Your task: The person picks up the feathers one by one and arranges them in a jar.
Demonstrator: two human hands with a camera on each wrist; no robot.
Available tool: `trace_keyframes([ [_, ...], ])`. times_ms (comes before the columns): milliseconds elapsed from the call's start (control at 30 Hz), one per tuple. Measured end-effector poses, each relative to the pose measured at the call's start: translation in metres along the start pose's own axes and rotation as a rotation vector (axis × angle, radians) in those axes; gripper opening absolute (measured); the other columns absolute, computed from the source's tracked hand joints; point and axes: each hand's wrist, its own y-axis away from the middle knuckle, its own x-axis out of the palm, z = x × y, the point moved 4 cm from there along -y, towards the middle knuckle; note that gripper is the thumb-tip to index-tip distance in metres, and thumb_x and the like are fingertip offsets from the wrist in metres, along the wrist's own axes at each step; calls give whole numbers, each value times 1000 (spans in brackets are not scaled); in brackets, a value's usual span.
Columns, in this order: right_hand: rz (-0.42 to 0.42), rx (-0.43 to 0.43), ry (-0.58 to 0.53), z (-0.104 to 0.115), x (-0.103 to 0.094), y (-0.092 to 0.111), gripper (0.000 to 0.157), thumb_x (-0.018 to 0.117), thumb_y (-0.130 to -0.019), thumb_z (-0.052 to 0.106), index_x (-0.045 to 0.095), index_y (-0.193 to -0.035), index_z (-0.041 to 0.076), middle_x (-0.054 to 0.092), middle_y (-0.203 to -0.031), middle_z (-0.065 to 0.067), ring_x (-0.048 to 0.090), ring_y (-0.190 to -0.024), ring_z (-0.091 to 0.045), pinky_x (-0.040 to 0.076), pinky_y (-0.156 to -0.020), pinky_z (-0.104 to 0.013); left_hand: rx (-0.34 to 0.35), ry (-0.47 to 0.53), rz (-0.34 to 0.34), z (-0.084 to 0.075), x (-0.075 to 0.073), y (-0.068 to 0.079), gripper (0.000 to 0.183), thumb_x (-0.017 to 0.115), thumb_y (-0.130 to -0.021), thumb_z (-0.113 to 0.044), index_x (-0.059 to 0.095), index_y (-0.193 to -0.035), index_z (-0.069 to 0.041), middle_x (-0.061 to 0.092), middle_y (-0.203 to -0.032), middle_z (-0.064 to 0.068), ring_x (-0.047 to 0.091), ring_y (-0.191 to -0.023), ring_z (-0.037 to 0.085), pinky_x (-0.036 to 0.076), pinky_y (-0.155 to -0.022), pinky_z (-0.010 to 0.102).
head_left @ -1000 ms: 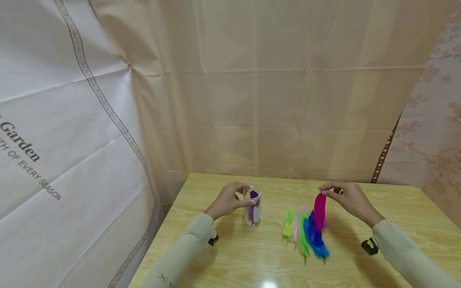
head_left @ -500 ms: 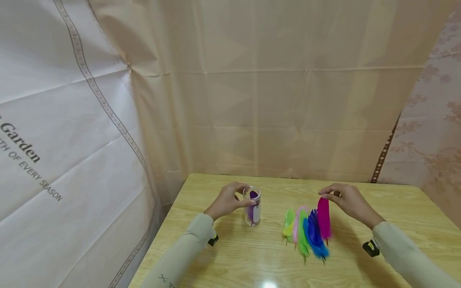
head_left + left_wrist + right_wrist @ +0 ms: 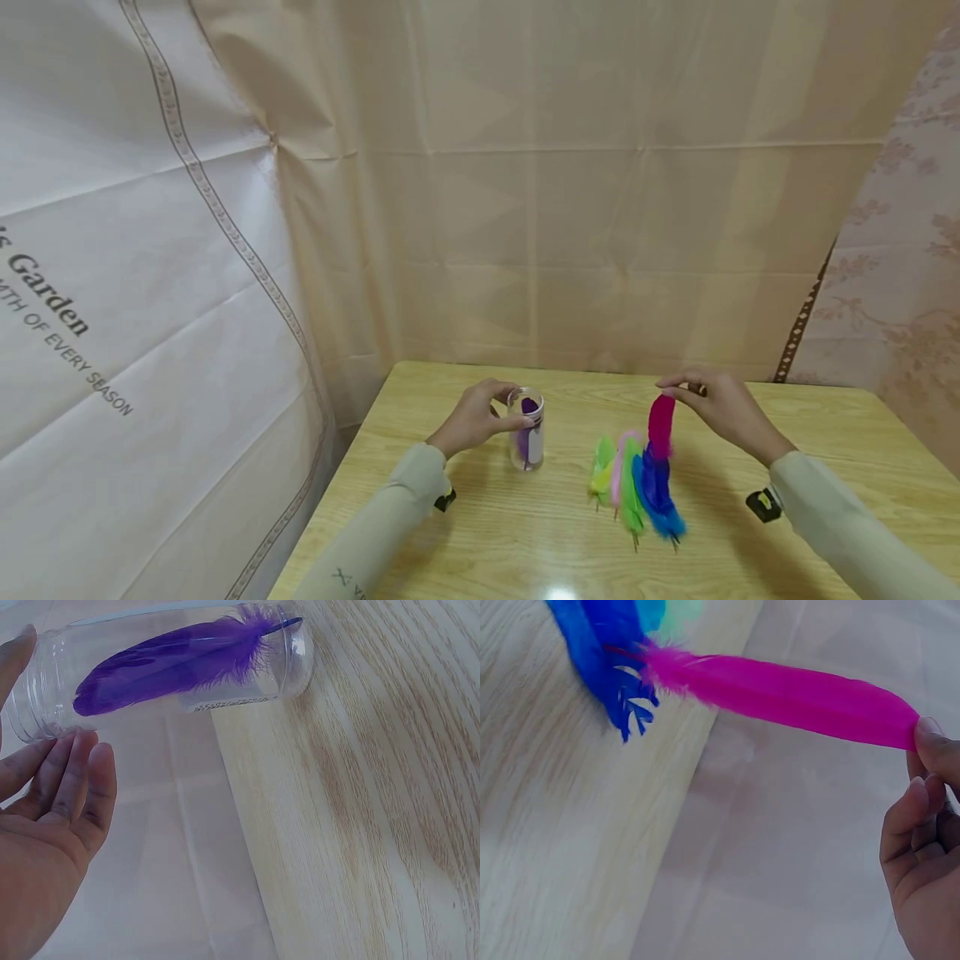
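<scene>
My left hand (image 3: 474,418) grips a clear jar (image 3: 527,454) near its rim, thumb in front and fingers behind; the jar stands upright on the table. Inside it a single purple feather (image 3: 172,666) leans with its quill at the bottom. Between thumb and fingertip my right hand (image 3: 726,408) pinches a magenta feather (image 3: 795,697) by its tip, so it hangs quill down. Its fluffy lower end overlaps the dark blue feather (image 3: 656,483) in the head view. That one lies in a row with light blue, green, pink and yellow feathers (image 3: 622,483).
The wooden table (image 3: 510,542) carries the jar at left of centre and the feather row to its right. A beige cloth (image 3: 585,208) hangs behind the far edge. Printed white cloth (image 3: 135,333) covers the left side.
The magenta feather was lowered toward the table right of the dark blue one half a second ago. My right hand has since raised it up and left. The left hand and jar stayed put.
</scene>
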Motion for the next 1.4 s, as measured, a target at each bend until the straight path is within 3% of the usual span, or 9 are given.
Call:
trace_keyframes([
  [367,-4,-3,-20,12,1,-9,12,71,-99,13,80,-107,15,73,-100,-3,44,-59,-10,39,-47,-26,0,22,5,2,0,0,55,83,-87,-43,69,-131,-14,66,-118,4,62,-105,16,57,-74,26],
  [600,-3,-34,-26,21,5,-14,12,71,-99,13,80,-106,16,69,-88,3,45,-61,-9,39,-49,-26,8,56,9,3,2,0,53,84,-87,-41,70,-125,-8,65,-115,7,62,-105,17,58,-72,27],
  [800,-13,-51,-9,28,9,-21,11,71,-99,16,80,-106,17,69,-84,4,48,-62,-10,41,-51,-26,11,52,-2,2,1,0,52,84,-87,-40,70,-127,-10,66,-114,5,62,-104,16,58,-72,26],
  [1133,17,-46,-38,37,16,-31,12,70,-100,16,80,-107,15,75,-100,0,63,-73,-15,53,-62,-26,9,36,-5,3,0,0,50,84,-86,-41,71,-127,-16,66,-112,4,62,-103,15,57,-73,27],
  [1400,15,-74,-71,46,18,-37,14,69,-100,14,80,-109,15,76,-104,-3,65,-76,-14,54,-65,-25,12,25,-1,2,0,0,52,84,-86,-42,71,-128,-14,66,-114,3,62,-103,15,57,-74,27],
])
